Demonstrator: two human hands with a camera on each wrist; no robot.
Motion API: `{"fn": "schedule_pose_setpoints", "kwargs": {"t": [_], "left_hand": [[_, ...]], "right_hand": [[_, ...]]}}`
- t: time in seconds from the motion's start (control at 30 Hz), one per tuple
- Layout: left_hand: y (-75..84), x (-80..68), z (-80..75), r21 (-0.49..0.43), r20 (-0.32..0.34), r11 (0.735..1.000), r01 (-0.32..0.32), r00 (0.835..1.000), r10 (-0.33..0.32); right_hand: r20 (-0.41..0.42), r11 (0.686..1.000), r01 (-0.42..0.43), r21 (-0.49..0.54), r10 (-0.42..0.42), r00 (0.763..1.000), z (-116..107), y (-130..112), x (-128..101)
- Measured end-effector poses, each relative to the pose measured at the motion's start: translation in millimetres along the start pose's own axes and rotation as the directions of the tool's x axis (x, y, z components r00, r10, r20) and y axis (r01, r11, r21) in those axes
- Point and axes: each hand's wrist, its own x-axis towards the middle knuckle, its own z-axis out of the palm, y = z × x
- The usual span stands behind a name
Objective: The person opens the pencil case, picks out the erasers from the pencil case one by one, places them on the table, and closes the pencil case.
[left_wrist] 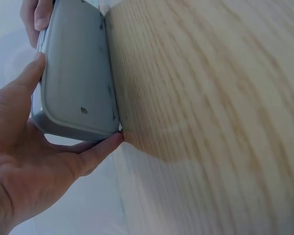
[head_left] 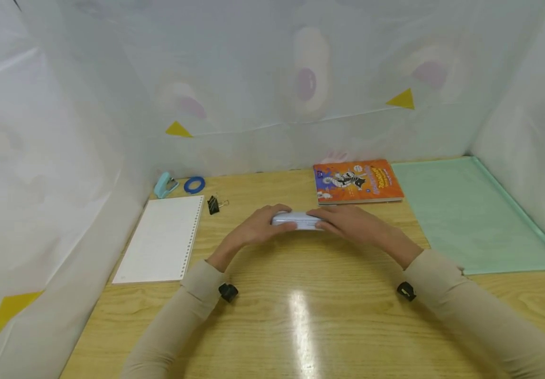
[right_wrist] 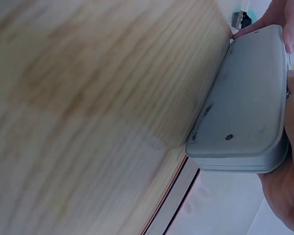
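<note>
Both hands hold a pale grey-blue pencil case [head_left: 304, 224], a long box with rounded corners, over the middle of the wooden table. My left hand [head_left: 259, 226] grips its left end, thumb on the near side and fingers around the end. At the opposite end my right hand [head_left: 355, 225] grips it in the same way. In the left wrist view the case [left_wrist: 76, 68] stands on a long edge, close against the wood, its broad face showing dark scuffs. The right wrist view shows the case [right_wrist: 240, 103] with similar dark marks near its corners.
A spiral-holed white notebook [head_left: 160, 239] lies at the left. Behind it are a light blue stapler [head_left: 164, 185], a blue ring of tape [head_left: 194, 185] and a black binder clip [head_left: 213, 205]. An orange book [head_left: 357, 181] lies at the back, beside a green translucent mat [head_left: 481, 216].
</note>
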Motion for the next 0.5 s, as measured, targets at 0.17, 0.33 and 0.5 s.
{"fn": "schedule_pose_setpoints", "kwargs": {"t": [0.17,0.33,0.5], "left_hand": [[0.3,0.9,1.3,-0.036,-0.018,0.999,0.022,1.0,-0.023],[1.6,0.3,1.1,-0.063,-0.02,0.996,0.056,0.998,-0.057],[2.6,-2.5,1.3,-0.016,-0.017,0.996,0.086,0.996,-0.087]], "right_hand": [[0.008,0.998,-0.01,-0.059,0.011,1.0,0.0,-2.2,1.5],[-0.003,0.999,-0.012,-0.046,0.012,1.0,1.2,2.1,-0.4],[0.013,0.992,-0.048,0.121,0.046,0.999,-4.2,13.3,-6.3]]}}
